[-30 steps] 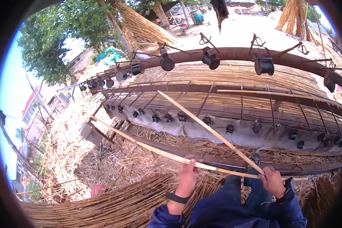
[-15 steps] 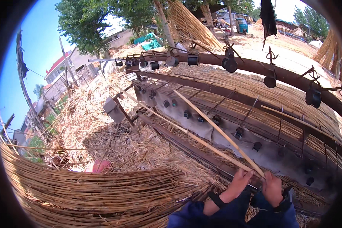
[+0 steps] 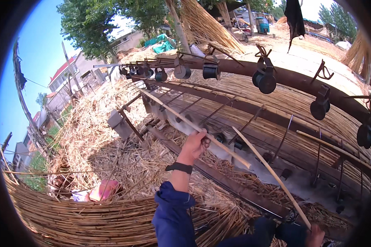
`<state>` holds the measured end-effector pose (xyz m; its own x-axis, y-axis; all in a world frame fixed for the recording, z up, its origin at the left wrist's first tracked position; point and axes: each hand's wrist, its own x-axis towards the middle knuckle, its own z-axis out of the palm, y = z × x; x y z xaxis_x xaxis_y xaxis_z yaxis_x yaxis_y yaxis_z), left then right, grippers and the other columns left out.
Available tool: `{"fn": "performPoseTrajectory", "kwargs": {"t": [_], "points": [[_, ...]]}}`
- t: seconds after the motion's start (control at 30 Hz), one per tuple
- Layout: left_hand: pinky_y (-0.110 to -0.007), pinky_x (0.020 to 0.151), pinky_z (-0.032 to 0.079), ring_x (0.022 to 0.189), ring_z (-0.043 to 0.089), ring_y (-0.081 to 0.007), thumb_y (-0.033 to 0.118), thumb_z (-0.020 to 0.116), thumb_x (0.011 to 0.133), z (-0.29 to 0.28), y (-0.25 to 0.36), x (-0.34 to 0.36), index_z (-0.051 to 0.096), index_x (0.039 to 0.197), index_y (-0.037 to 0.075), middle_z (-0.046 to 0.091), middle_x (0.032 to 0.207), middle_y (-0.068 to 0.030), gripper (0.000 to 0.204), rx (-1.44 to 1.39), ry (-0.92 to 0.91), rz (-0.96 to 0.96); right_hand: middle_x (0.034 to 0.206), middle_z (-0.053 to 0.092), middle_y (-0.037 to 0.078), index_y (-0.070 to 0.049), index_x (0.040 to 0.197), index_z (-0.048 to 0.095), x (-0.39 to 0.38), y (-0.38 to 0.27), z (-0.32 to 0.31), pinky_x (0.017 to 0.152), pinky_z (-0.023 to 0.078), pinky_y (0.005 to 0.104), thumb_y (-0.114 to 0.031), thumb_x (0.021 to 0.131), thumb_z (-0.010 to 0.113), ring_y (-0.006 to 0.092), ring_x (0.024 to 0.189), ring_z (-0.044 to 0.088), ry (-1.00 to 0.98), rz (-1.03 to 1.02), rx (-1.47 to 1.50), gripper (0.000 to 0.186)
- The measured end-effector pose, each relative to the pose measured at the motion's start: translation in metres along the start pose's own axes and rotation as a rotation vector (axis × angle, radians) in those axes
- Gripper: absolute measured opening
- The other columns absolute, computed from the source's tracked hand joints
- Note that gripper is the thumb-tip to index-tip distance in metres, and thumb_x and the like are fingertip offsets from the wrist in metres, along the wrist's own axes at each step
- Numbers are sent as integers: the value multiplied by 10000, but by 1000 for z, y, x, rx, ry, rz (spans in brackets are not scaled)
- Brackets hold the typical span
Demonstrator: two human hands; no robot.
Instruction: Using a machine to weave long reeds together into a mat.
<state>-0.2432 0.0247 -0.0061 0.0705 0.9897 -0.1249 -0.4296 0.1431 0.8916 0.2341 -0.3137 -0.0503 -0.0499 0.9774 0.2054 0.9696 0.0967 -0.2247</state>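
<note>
My left hand [image 3: 195,145], a black band at its wrist, is closed around a pale reed stalk [image 3: 173,110]. That stalk slants over the loom-like frame, its far end near the frame's far left corner. Low at the right, my right hand [image 3: 315,236] is partly cut off by the picture's edge. It grips the near end of a second reed stalk [image 3: 268,165], which points up and left across the frame. The two stalks are apart. Beneath them runs a rusty metal rail [image 3: 222,179].
Black spools [image 3: 211,71] hang in a row from a curved-looking brown beam [image 3: 235,67]. Thin metal rods [image 3: 282,138] stick out below it. A woven reed mat [image 3: 251,88] lies behind. Bundled reeds [image 3: 90,220] lie at the near left, loose straw [image 3: 95,144] beyond.
My hands have separated. The left has moved forward and left, taking hold of one stalk farther along; the right has moved down and right with the other stalk.
</note>
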Motion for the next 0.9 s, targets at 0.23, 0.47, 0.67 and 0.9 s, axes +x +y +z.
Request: {"fn": "performPoseTrajectory", "kwargs": {"t": [0.23, 0.47, 0.67, 0.9], "points": [[-234, 518, 447, 634, 577, -152, 113, 570, 850, 20, -1, 53, 488, 1008, 15, 570, 788, -75, 203, -22, 360, 419, 706, 555, 197, -50, 941, 530, 8, -13, 7, 503, 428, 444, -102, 819, 545, 395, 593, 534, 6, -16, 72, 134], [-225, 639, 450, 678, 536, -108, 153, 543, 887, 106, -108, -120, 477, 1027, 39, 585, 845, -51, 192, 193, -225, 27, 733, 541, 200, -28, 904, 528, 36, -38, 17, 551, 418, 439, -77, 767, 551, 379, 635, 538, 60, -142, 266, 147], [-237, 627, 472, 736, 580, -144, 168, 495, 914, 134, -130, -168, 475, 975, 58, 593, 961, -93, 127, -200, -219, -236, 843, 565, 115, -55, 972, 534, 53, -64, -8, 614, 450, 386, -25, 644, 613, 295, 705, 561, 151, -277, 183, 339], [-268, 625, 483, 682, 565, -154, 160, 540, 887, 157, -55, -74, 505, 928, 40, 589, 839, -89, 131, -238, -174, 98, 895, 561, 106, -40, 934, 545, 4, -44, -51, 660, 459, 414, -13, 634, 636, 285, 769, 559, 610, -272, 201, 314]]}}
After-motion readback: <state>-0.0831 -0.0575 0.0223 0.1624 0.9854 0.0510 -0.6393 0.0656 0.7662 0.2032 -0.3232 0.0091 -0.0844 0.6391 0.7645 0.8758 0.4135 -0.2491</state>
